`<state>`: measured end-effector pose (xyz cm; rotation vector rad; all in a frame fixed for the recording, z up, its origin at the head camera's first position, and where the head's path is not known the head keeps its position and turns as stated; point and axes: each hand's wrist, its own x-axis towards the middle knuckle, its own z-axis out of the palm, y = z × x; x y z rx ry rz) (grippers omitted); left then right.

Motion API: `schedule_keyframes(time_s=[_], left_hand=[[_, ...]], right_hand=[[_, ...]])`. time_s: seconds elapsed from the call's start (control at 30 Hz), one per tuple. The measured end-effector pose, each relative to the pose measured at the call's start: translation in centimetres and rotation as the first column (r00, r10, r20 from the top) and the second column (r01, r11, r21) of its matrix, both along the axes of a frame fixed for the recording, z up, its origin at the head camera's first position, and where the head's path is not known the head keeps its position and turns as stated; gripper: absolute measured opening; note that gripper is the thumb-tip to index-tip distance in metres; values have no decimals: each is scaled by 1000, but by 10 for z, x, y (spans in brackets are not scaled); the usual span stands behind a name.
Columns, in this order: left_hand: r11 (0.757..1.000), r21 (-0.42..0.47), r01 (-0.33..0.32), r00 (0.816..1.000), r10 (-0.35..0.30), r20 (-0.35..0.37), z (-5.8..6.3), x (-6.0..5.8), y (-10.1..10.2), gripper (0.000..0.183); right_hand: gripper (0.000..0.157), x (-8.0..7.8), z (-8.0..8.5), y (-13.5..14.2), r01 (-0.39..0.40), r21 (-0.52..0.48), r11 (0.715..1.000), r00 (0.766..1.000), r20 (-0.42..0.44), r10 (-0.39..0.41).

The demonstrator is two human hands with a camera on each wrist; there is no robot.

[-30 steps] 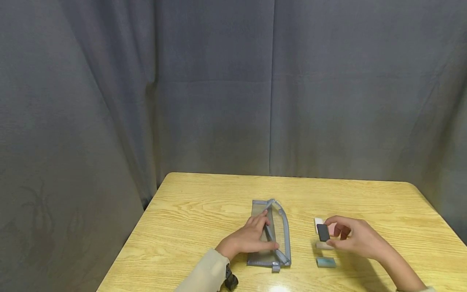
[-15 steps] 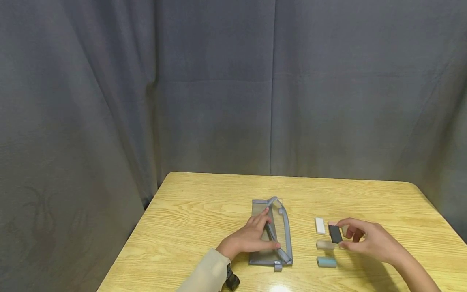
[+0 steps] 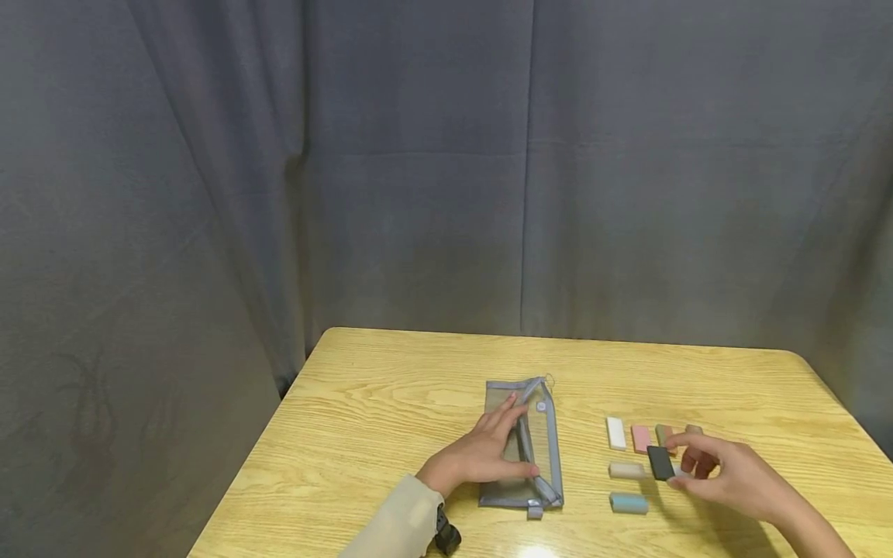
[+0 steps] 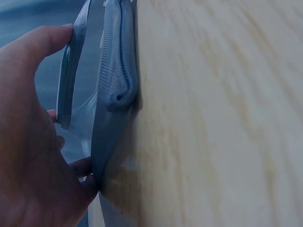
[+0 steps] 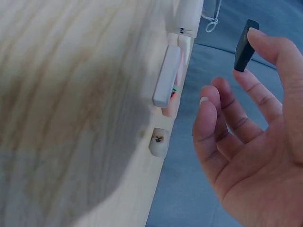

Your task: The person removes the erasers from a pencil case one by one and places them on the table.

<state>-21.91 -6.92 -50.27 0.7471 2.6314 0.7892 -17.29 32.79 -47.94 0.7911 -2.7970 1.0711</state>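
Observation:
A see-through zip pencil case (image 3: 555, 446) with grey-blue edging lies on the table, its mouth spread. My left hand (image 3: 470, 453) rests on it, fingers and thumb spread apart; in the left wrist view the thumb touches a zip strip (image 4: 73, 71). To the right, my right hand (image 3: 732, 474) pinches a small black eraser (image 3: 660, 463) between thumb and index finger. The right wrist view shows this black eraser (image 5: 246, 46) raised off the table, the other fingers loosely curled. Under it is a pale eraser (image 3: 680, 471), partly hidden.
Several more eraser-like blocks lie between the hands: white (image 3: 615, 433), pink (image 3: 640, 439), green and orange (image 3: 664, 435), beige (image 3: 626, 470) and blue (image 3: 629, 503). A wooden table (image 3: 391, 387) carries everything. Grey curtains (image 3: 418, 194) hang behind and at the sides.
My right hand has moved rightward with the black eraser, away from the pencil case, uncovering the white and pink blocks. My left hand stays on the case, its fingers slightly more spread.

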Motion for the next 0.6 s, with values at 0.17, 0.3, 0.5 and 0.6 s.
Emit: schedule_keyframes(time_s=[0.17, 0.3, 0.5, 0.6], left_hand=[[1000, 6, 15, 1000, -15, -21, -1, 0, 1, 101], [1000, -8, 20, 999, -20, -30, -2, 0, 1, 100], [999, -41, 31, 998, -32, -46, -1, -1, 1, 100], [998, -61, 32, 998, -36, -56, 1, 1, 1, 101]], right_hand=[[37, 4, -6, 3, -24, 1, 1000, 999, 38, 24], [36, 6, -10, 6, -41, 7, 999, 998, 51, 40], [33, 11, -16, 9, -69, 9, 998, 996, 65, 68], [33, 13, -19, 12, -96, -8, 995, 993, 65, 96]])
